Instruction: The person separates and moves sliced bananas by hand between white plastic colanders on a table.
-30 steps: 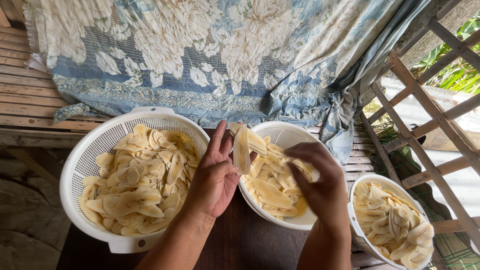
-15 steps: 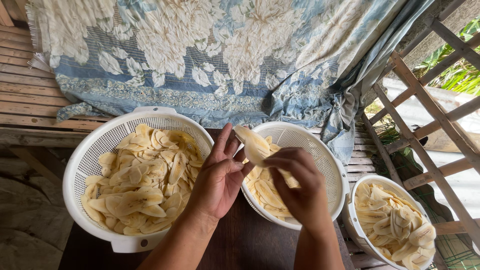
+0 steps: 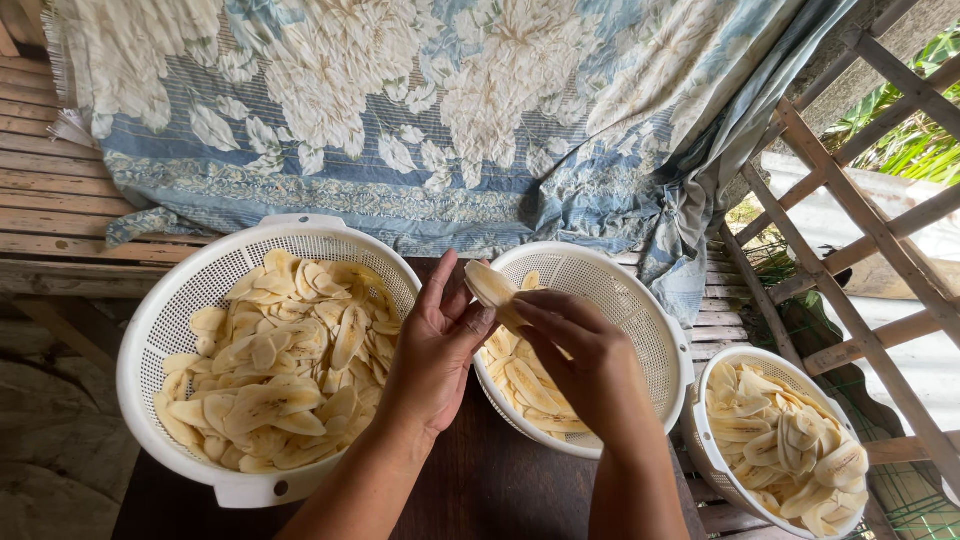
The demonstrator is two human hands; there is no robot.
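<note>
Both hands meet over the gap between two white colanders. My left hand has its fingers spread upward and its thumb presses a small stack of pale banana slices. My right hand pinches the same stack from the right. The large left colander is heaped with yellowish slices. The middle colander holds a thinner layer of slices, partly hidden under my right hand.
A third, smaller white colander of slices sits at the lower right. A blue floral cloth drapes the wooden bench behind. A slatted wooden frame stands at the right. The colanders rest on a dark wooden surface.
My right hand moved left from over the middle colander to meet my left hand. The slice stack shifted from upright between the hands to pinched by both.
</note>
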